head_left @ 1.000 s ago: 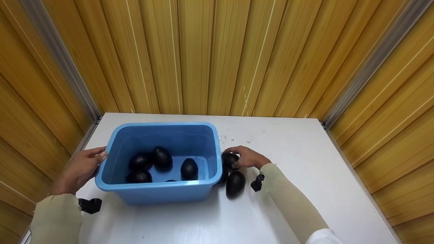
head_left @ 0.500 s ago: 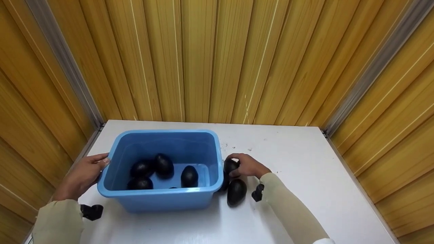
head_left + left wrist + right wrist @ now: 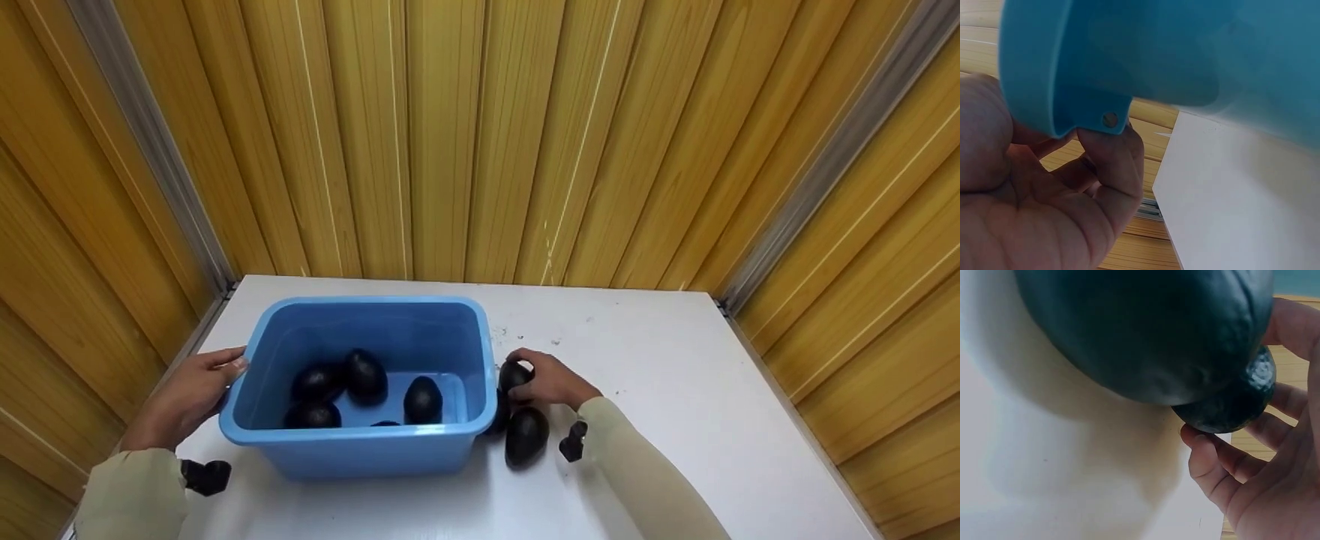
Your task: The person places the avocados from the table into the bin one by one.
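Note:
My left hand [image 3: 187, 394] grips the left rim of a blue plastic tub [image 3: 367, 457]; in the left wrist view, fingers [image 3: 1112, 163] curl beneath the tub's rim [image 3: 1027, 73]. Several dark avocados [image 3: 365, 376] lie inside the tub. Just outside its right wall, my right hand [image 3: 551, 381] holds an avocado [image 3: 514, 377] between thumb and fingers. Two more avocados rest on the table beside that one: one nearer me [image 3: 526, 437], the other against the tub, partly hidden. In the right wrist view, a near avocado [image 3: 1145, 332] partly covers the held avocado [image 3: 1230, 405].
The white table [image 3: 660, 420] extends right of the tub, with small dark specks near its back. Yellow wood-look panels [image 3: 442, 150] stand behind it and on both sides, joined by grey metal corner posts [image 3: 817, 157].
The whole scene has slid down in the head view as the camera tilted up. Both hands keep their places, the left on the tub rim and the right on the avocado.

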Demonstrator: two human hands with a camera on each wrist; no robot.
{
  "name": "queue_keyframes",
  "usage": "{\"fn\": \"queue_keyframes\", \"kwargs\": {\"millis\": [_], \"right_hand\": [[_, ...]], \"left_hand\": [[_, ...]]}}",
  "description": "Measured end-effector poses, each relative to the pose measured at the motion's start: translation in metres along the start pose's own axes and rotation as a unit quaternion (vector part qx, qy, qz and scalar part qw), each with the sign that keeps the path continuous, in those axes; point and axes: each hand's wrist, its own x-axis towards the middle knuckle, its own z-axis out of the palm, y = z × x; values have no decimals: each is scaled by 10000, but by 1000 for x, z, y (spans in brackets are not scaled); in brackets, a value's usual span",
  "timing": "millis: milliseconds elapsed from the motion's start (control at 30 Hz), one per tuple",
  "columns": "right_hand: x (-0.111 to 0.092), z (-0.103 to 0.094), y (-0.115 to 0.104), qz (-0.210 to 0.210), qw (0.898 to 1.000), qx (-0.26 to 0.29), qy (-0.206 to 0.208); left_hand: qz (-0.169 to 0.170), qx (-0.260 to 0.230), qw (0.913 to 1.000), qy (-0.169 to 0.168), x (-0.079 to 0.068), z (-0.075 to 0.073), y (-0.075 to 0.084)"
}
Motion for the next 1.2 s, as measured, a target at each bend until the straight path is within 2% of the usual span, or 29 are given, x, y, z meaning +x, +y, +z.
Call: {"fn": "queue_keyframes", "kwargs": {"millis": [133,300,467,700,867,1033,1200], "right_hand": [[1,2,1,5,9999,78,127],[2,7,6,171,9996,-25,226],[0,7,10,315,9989,94,343],[0,1,15,104,9983,82,568],[-3,-1,14,25,9964,119,839],[-7,-10,9,-145,9945,210,1011],[-11,-28,2,-223,9937,291,1061]], "left_hand": [[-33,-38,10000,16,0,0,0],[-43,-69,10000,30,-2,2,-1],[-21,-71,10000,53,-2,3,-3],[95,-162,9998,119,1,3,-3],[11,-188,9998,106,-1,2,-3],[5,-185,9997,131,-3,2,-5],[51,-221,9997,121,-2,4,-2]]}}
